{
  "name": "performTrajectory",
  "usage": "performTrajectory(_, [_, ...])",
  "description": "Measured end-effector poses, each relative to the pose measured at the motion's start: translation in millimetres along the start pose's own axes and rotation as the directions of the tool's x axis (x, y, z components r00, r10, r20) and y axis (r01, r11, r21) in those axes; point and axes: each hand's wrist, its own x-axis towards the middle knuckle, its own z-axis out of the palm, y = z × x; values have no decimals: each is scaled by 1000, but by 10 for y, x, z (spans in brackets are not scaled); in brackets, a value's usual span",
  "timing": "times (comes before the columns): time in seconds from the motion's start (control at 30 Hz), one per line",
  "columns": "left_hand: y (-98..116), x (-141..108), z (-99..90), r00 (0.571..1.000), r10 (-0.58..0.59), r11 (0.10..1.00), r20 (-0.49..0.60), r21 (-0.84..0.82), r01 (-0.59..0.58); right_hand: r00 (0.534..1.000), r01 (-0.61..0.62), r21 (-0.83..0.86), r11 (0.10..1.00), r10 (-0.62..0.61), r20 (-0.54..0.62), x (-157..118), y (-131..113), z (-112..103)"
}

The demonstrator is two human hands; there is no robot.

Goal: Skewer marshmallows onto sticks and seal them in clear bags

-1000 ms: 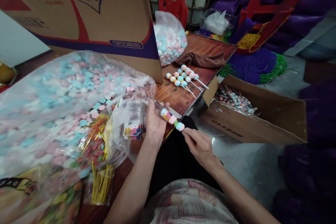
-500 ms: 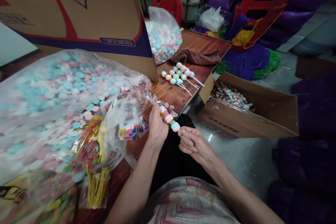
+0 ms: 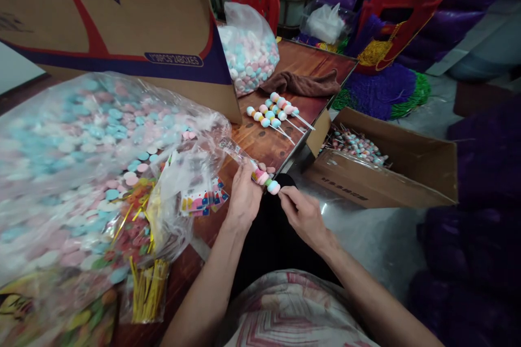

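A marshmallow skewer with pink, white, blue and green pieces slants between my two hands. My left hand is closed round its upper part and a clear plastic sleeve with printing on it; part of the skewer is inside the sleeve. My right hand pinches the near end just below the last marshmallow, where the stick is hidden by my fingers. Several finished-looking marshmallow skewers lie on the table beyond my hands. Left of my left hand are printed plastic sleeves.
A large clear bag of marshmallows covers the table's left, with yellow twist ties in front. Behind stand a big carton and another marshmallow bag beside a brown cloth. An open carton holding skewers sits at right.
The skewer sits deeper in the sleeve and my left hand, with fewer pieces showing. My right hand has turned slightly, its fingers more curled at the stick end. The view has shifted a little.
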Motion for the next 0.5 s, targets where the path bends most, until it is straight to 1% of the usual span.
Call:
performTrajectory(0.03, [-8, -9, 2, 1000, 0, 1000, -9, 4, 1, 994, 106, -118, 987, -107, -3, -5, 23, 0])
performTrajectory(0.1, [-26, -36, 16, 1000, 0, 1000, -26, 20, 1, 969, 239, -283, 929, -245, 17, -15, 49, 22])
performTrajectory(0.17, [-41, -69, 36, 999, 1, 999, -35, 45, 0, 954, 288, -351, 891, -297, 29, -23, 46, 61])
performTrajectory(0.2, [-45, -86, 44, 999, 2, 998, -35, 57, 0, 956, 282, -340, 897, -291, 25, -26, 34, 78])
performTrajectory(0.23, [-44, -102, 51, 1000, 2, 998, -31, 66, 0, 966, 252, -298, 921, -259, 14, -27, 15, 91])
performTrajectory(0.27, [-39, -116, 56, 1000, -1, 997, -23, 72, 2, 979, 196, -227, 954, -202, -3, -27, -7, 98])
performTrajectory(0.33, [-16, -138, 63, 1000, -19, 996, 4, 82, 19, 999, 34, -40, 999, -35, -23, -21, -58, 96])
performTrajectory(0.37, [-2, -146, 66, 999, -34, 995, 20, 90, 32, 998, -53, 53, 997, 55, -21, -16, -84, 90])
performTrajectory(0.43, [21, -158, 76, 997, -56, 993, 43, 110, 51, 980, -192, 202, 960, 197, -6, -1, -127, 82])
performTrajectory(0.5, [24, -172, 94, 996, -60, 991, 61, 121, 53, 963, -260, 294, 920, 270, 7, 17, -156, 89])
